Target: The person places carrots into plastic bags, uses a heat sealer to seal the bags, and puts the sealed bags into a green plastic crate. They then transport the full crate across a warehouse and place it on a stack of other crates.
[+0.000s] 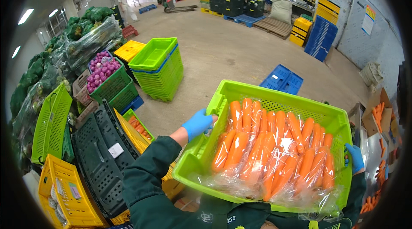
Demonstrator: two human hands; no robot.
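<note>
A lime-green plastic crate (280,93) is held up in front of my body, tilted a little. Inside it lie several bags of carrots (276,145) in clear plastic film, whose loose ends spill toward the near rim. My left hand (198,124), in a blue glove, grips the crate's left end at the handle. At the opposite end my right hand (355,158), also blue-gloved, has its fingers hooked at the side wall. Part of each hand is hidden by the crate.
A stack of lime-green crates (161,74) stands ahead on the left, beside a green crate of purple onions (104,71). Dark folded crates (106,158) rise close on my left. A blue crate (282,79) lies on the floor beyond. Loose carrots (379,116) lie on my right.
</note>
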